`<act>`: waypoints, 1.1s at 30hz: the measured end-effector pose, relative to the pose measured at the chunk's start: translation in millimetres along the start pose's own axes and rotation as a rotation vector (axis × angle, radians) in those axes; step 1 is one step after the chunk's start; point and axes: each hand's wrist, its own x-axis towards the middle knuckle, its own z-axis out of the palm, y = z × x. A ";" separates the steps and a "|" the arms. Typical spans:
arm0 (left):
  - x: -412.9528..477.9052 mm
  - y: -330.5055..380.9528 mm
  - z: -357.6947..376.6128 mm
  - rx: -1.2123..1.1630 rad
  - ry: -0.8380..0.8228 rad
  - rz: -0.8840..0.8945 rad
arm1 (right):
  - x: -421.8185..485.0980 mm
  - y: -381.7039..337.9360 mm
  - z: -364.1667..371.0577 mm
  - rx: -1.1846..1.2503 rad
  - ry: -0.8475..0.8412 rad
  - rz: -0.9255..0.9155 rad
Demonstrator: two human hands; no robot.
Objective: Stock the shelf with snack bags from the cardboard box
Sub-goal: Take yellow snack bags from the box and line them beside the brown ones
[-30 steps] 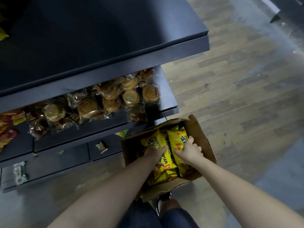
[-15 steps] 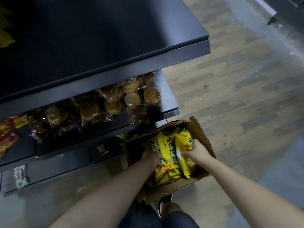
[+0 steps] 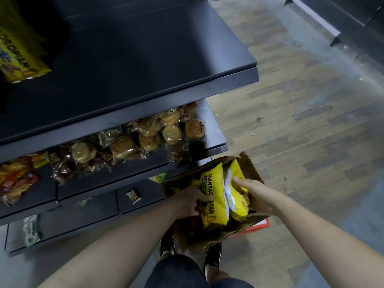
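Observation:
An open cardboard box [image 3: 252, 170] stands on the floor by my feet, below the dark shelf unit. Both hands press a bunch of yellow snack bags [image 3: 215, 190] between them, lifted partly above the box. My left hand [image 3: 190, 201] grips the bunch from the left and my right hand [image 3: 254, 194] from the right. The wide top shelf [image 3: 145, 59] is mostly bare, with one yellow bag of the same kind [image 3: 18, 57] lying at its far left.
The shelf below holds several clear-wrapped pastries [image 3: 149, 136] and red-orange packets [image 3: 16, 181] at the left. Lower ledges carry a small packet [image 3: 133, 196] and a green packet [image 3: 31, 229]. Wood-look floor lies to the right, with another dark unit [image 3: 342, 15] at top right.
Both hands closed on the yellow bags and raised the bunch partly out of the box. The view tilted up, showing more of the top shelf.

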 end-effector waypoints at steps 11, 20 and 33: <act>-36.3 34.5 29.8 0.190 -0.053 0.282 | -48.9 -38.9 50.2 0.027 -0.145 -0.241; -59.8 78.3 42.5 0.268 0.192 0.447 | -72.7 -68.5 69.2 0.166 0.078 -0.518; -153.8 126.7 20.9 0.445 -0.151 0.561 | -138.6 -148.0 90.5 0.132 0.033 -0.783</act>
